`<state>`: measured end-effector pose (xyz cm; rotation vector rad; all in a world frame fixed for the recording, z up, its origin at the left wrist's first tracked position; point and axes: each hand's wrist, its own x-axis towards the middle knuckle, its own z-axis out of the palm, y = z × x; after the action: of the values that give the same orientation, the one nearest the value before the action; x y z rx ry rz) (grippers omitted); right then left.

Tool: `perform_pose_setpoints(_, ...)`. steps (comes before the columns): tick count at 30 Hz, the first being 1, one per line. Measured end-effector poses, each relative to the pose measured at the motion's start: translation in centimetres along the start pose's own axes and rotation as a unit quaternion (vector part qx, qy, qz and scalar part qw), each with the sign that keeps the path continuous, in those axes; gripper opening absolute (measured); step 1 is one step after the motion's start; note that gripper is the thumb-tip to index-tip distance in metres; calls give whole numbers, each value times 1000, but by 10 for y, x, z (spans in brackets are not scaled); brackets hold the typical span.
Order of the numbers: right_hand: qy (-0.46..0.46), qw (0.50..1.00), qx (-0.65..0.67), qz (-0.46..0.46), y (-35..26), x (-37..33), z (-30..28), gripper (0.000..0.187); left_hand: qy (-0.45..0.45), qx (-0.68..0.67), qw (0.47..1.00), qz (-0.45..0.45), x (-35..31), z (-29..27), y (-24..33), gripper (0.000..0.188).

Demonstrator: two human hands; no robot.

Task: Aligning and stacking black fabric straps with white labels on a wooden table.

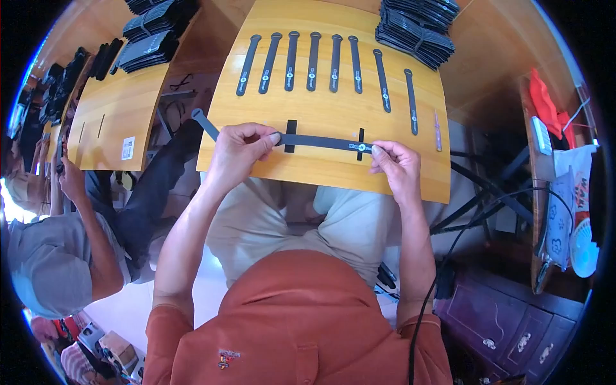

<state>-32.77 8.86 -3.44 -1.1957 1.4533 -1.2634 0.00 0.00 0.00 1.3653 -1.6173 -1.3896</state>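
A dark strap (321, 140) is stretched level between my two hands, low over the near part of the wooden table (269, 115). My left hand (239, 151) pinches it between thumb and fingers. At its other end, beside a small white print, my right hand (399, 168) pinches it the same way. A grey slotted strap end (204, 124) sticks out to the left of my left hand; whether it belongs to the same strap is hidden by the hand. Beneath the strap, two black marks (290, 136) cross it. Several similar straps (312, 62) lie in a row farther back.
Bundled dark straps (417, 32) are stacked at the table's far right corner. A thin pinkish tool (437, 131) lies near the right edge. At left, a co-worker's arm (90, 218) shows by another table (115, 115) bearing more bundles. A black cable (449, 250) hangs along my right arm.
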Motion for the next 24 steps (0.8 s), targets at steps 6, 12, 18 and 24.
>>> perform_pose_setpoints(6, 12, 1000, -20, 7, 3, 19, 0, 23, -38, -50, 998, -5, 32, -2, -10, 18)
perform_pose_setpoints(12, 53, 994, -93, 3, 8, 34, -1, 19, -45, -15, 998, -34, 54, 4, -15, 18)
perform_pose_setpoints(18, 72, 989, -133, -5, 16, 35, 0, 17, -52, 17, 997, -45, 65, 6, -21, 14)
perform_pose_setpoints(24, 112, 985, -131, -10, 21, 36, 5, 15, -29, 72, 996, -40, 67, 8, -18, 11)
